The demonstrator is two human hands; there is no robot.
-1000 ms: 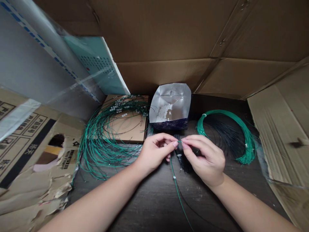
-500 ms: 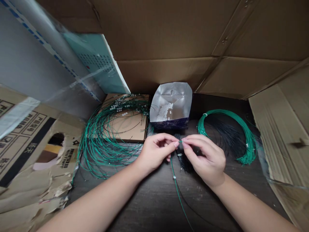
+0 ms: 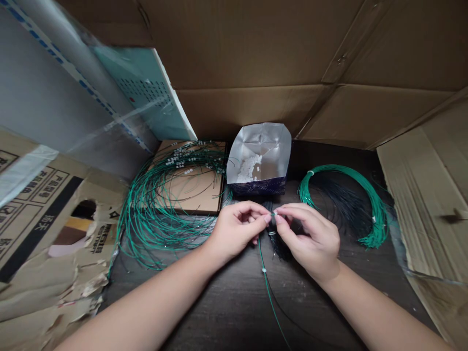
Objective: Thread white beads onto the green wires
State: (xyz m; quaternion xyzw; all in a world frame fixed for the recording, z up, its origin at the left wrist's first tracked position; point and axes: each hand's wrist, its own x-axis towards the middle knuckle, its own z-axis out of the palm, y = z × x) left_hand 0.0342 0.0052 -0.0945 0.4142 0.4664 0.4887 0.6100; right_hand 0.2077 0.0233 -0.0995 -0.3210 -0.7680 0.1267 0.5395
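My left hand [image 3: 239,226] pinches a thin green wire [image 3: 269,287] between thumb and forefinger. Fingertip to fingertip with it, my right hand [image 3: 310,239] is closed at the wire's end; any small piece between its fingers is too tiny to make out. Below my hands the wire hangs down toward me, with a small white bead-like piece [image 3: 263,270] on it and a thin black strand beside it. Just behind the fingers lies a tied bundle of black wires [image 3: 280,246], partly covered by my right hand.
An opened foil-lined bag [image 3: 259,141] holds small white pieces [image 3: 249,168]. Left, many green wires [image 3: 146,234] with white pieces spread over a flat cardboard box [image 3: 197,192]. Right, a tied green wire coil [image 3: 369,195] lies by black strands. Cardboard walls [image 3: 256,109] enclose the dark table [image 3: 219,302].
My right hand has shifted very slightly left, closer to the left fingertips. The rest looks the same.
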